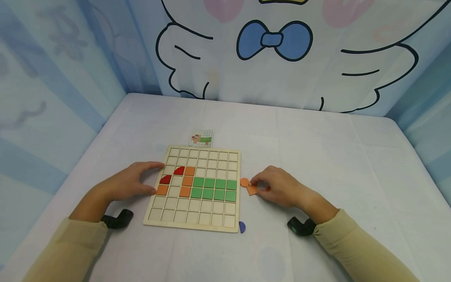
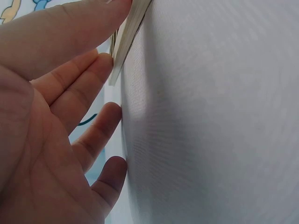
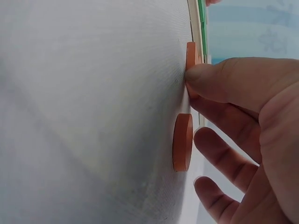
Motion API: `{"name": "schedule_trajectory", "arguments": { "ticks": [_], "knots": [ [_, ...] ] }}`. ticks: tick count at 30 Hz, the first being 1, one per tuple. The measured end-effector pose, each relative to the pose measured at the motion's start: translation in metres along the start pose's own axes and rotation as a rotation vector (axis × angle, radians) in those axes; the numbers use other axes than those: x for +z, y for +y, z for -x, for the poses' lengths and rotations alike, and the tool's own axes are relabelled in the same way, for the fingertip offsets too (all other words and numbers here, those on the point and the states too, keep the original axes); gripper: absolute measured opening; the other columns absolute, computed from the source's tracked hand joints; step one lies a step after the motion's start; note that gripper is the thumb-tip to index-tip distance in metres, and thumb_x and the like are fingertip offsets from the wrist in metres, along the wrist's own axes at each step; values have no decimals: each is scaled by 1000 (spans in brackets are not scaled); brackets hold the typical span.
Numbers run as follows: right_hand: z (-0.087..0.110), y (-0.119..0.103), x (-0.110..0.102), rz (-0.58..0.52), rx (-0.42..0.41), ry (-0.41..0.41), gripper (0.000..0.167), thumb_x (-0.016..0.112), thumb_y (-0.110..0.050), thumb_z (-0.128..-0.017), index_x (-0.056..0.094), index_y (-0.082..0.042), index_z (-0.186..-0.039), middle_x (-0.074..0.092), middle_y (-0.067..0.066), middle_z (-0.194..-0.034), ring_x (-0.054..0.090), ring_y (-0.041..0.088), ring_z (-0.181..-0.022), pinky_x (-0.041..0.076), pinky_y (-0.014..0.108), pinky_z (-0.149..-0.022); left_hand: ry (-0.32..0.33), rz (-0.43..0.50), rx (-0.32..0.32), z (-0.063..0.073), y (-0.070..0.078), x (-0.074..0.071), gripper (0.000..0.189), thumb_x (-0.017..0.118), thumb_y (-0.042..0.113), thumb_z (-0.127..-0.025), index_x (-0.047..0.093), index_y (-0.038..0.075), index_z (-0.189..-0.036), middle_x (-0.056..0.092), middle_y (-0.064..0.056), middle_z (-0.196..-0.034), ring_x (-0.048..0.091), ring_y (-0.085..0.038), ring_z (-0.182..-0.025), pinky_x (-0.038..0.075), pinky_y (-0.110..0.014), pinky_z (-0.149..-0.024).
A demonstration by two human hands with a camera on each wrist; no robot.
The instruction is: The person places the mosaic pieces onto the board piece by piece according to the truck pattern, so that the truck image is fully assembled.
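Note:
A wooden grid board lies on the table, with red, orange and green tiles set in some of its squares. My left hand rests at the board's left edge, thumb and fingers spread and fairly straight against it. To the right of the board, my right hand pinches an orange square tile between thumb and forefinger, low at the tabletop. An orange round tile lies beside that square, near the board's edge. Under the right hand's other fingers sits another orange piece with a curved side.
A small printed card with a coloured grid picture lies just beyond the board's far edge. By the near right corner is a blue-purple half-round tile. Patterned curtains stand behind and beside the white table.

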State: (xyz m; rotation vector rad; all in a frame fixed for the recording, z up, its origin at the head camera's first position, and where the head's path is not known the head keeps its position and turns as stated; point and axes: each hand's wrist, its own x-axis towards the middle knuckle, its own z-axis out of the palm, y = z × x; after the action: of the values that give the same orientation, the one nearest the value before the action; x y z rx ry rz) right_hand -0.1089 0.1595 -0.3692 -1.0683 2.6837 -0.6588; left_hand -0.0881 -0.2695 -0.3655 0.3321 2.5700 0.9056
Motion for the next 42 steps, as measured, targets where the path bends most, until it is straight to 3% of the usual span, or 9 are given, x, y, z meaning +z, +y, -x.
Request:
{"name": "schedule_trajectory", "arguments": {
  "ticks": [8,24,31,36,42],
  "knots": [
    [-1,0,0,50,-55,13,22,76,-12,-87,75,-9,-108,70,-5,-100,57,16,-91,48,35,-78,5,-6,-13,0,0,1,75,80,14,-82,46,2,-148,39,-25,-152,28,-45,-142,25,-65,-111],
    [-1,-3,-1,9,-84,64,20,75,-12,-88,74,-8,-107,71,-1,-104,64,17,-95,53,35,-81,5,-5,-15,0,-2,1,75,80,15,-83,46,3,-148,38,-25,-152,28,-46,-142,25,-65,-111],
    [-10,-13,-1,-15,-169,67,22,74,-12,-89,73,-6,-110,73,1,-108,68,18,-101,53,40,-90,4,-8,-20,0,-1,1,75,80,16,-83,46,3,-148,38,-25,-153,27,-46,-142,24,-65,-112],
    [-20,-25,2,-31,-185,62,23,76,-17,-89,74,-6,-109,72,-1,-102,67,14,-95,53,37,-87,5,-11,-22,0,-1,1,75,80,15,-83,45,3,-148,38,-25,-153,27,-46,-142,24,-65,-112],
    [-35,-38,7,-29,-197,21,21,74,-21,-91,75,-10,-110,71,-2,-107,63,14,-91,51,34,-86,4,-4,-11,0,-2,1,75,80,15,-83,46,3,-148,38,-25,-152,27,-46,-142,24,-65,-112]
  ]
}}
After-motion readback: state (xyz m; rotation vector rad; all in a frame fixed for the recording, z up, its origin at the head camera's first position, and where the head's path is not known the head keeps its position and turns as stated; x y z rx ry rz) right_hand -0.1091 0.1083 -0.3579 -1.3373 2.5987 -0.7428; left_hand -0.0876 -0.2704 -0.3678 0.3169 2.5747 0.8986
